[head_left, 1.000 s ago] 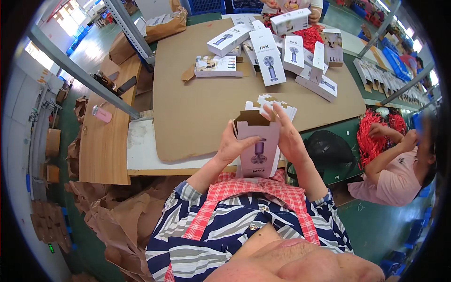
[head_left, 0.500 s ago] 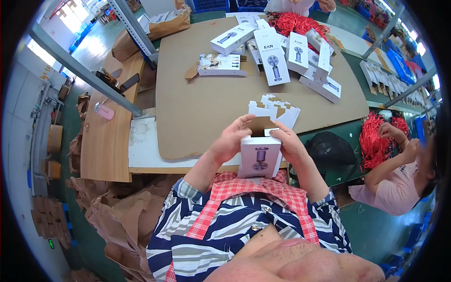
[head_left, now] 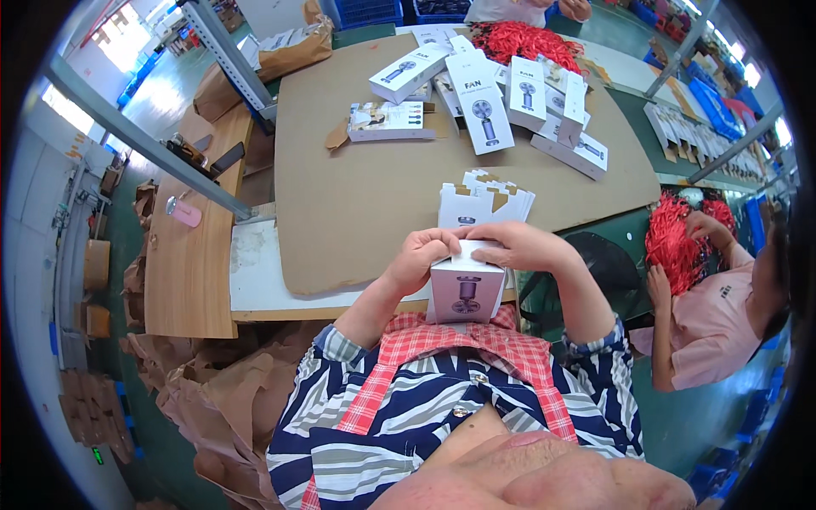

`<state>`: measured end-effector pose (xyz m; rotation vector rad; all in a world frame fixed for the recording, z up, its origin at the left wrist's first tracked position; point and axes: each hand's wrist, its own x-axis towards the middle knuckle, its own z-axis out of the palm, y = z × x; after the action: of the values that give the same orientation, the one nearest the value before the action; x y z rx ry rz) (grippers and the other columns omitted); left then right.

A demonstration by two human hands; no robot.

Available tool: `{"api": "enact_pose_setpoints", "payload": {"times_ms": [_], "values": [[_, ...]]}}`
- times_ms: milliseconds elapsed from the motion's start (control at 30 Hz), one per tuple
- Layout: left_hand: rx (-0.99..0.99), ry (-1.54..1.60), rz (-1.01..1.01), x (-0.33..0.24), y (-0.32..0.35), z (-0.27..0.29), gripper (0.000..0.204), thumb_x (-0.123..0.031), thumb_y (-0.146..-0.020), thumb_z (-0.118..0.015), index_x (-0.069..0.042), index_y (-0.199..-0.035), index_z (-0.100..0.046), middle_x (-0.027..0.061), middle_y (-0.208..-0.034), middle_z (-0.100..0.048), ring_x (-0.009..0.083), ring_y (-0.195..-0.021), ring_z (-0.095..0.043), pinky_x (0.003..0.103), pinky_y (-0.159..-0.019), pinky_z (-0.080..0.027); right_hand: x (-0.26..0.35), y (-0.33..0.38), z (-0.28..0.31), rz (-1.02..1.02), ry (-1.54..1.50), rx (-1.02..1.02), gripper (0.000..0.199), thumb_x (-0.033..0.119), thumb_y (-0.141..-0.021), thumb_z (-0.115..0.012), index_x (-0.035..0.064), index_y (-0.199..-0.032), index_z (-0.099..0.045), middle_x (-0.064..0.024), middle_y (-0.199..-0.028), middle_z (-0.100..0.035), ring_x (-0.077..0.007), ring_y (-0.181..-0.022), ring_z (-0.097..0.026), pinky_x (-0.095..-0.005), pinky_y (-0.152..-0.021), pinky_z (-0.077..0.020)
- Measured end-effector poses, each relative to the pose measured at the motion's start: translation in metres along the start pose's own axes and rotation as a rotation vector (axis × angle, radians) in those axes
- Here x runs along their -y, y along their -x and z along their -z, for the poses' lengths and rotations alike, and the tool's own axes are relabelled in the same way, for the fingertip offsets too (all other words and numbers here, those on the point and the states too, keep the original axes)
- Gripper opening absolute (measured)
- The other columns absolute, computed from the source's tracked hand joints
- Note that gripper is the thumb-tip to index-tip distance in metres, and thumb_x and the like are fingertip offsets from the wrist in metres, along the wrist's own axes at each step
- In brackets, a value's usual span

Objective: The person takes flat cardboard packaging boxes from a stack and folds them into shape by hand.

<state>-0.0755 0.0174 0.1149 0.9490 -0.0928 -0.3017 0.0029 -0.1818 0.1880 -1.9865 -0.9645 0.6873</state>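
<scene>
**Both hands on a small white box at the bench edge**

A white box (head_left: 466,293) with a dark fan picture on its front stands upright at the near edge of the bench (head_left: 357,204), close against the person's chest. The left hand (head_left: 422,257) curls over its top left corner, fingers bent and pressing on the lid. The right hand (head_left: 516,246) lies across the top from the other side, fingers flattened along the lid, touching the left fingertips. Both hands are closed round the box; neither has anything else in it.

Just behind the hands lies a fanned stack of flat white blanks (head_left: 486,197) with brown inner flaps, on the brown cardboard sheet that covers the bench. Farther back, well apart from the hands, stands a cluster of finished boxes (head_left: 501,98), white, oblong, each with a fan picture; some upright, some on their sides. To their left one box (head_left: 385,121) lies flat, with a brown flap showing. Behind the cluster is a heap of red cords (head_left: 523,41).

On a wooden side shelf to the left lies a pink tag (head_left: 184,212). At the right, another person in pink handles a red bundle (head_left: 676,242).
</scene>
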Motion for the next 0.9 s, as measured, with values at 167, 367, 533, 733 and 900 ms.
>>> {"api": "enact_pose_setpoints", "payload": {"times_ms": [167, 367, 533, 733, 900], "values": [[-0.069, -0.206, 0.092, -0.002, -0.004, 0.0, 0.025, -0.001, -0.081, -0.043, 0.002, -0.096, -0.063, 0.0132, -0.114, -0.058, 0.017, -0.099, -0.055, 0.028, -0.087, -0.044, 0.007, -0.011, 0.011, -0.043, 0.259, 0.161, 0.043, 0.022, -0.08, -0.062, 0.0049, -0.119, -0.056, -0.0144, -0.095, -0.066, -0.0289, -0.088, -0.063, -0.0369, -0.081, -0.0485], [-0.358, -0.242, -0.386, -0.004, -0.008, 0.017, 0.022, -0.008, -0.092, -0.043, 0.0, -0.109, -0.054, 0.0152, -0.126, -0.052, 0.0235, -0.117, -0.048, 0.037, -0.097, -0.039, -0.036, 0.005, 0.004, 0.211, 0.15, -0.11, 0.062, 0.032, -0.077, -0.07, 0.0047, -0.128, -0.046, -0.0172, -0.118, -0.056, -0.0279, -0.107, -0.055, -0.0352, -0.091, -0.0432], [-0.613, -0.154, -0.607, -0.013, -0.008, 0.063, 0.027, -0.01, -0.094, -0.042, -0.002, -0.119, -0.048, 0.0135, -0.127, -0.05, 0.0226, -0.118, -0.046, 0.036, -0.096, -0.038, -0.112, 0.007, 0.064, -0.025, -0.543, -0.796, 0.06, 0.033, -0.085, -0.062, 0.0019, -0.132, -0.041, -0.0115, -0.127, -0.05, -0.0229, -0.116, -0.048, -0.0335, -0.098, -0.0372], [-0.569, -0.577, -0.136, 0.042, -0.07, 0.071, 0.06, -0.025, -0.094, -0.047, 0.001, -0.141, -0.022, 0.0181, -0.14, -0.036, 0.0287, -0.127, -0.038, 0.039, -0.103, -0.032, -0.169, -0.022, -0.028, -0.384, -0.286, -0.687, 0.069, 0.037, -0.089, -0.053, -0.0087, -0.135, -0.029, -0.025, -0.138, -0.037, -0.0328, -0.128, -0.037, -0.0385, -0.104, -0.0318], [-0.474, -1.116, -0.25, 0.053, -0.074, 0.04, 0.062, -0.027, -0.093, -0.05, 0.004, -0.139, -0.023, 0.025, -0.136, -0.037, 0.0318, -0.125, -0.039, 0.039, -0.103, -0.031, -0.114, -0.017, -0.053, -0.416, -0.243, -0.788, 0.07, 0.033, -0.086, -0.058, -0.0095, -0.133, -0.03, -0.0316, -0.129, -0.042, -0.0398, -0.125, -0.04, -0.0418, -0.104, -0.032]]}}
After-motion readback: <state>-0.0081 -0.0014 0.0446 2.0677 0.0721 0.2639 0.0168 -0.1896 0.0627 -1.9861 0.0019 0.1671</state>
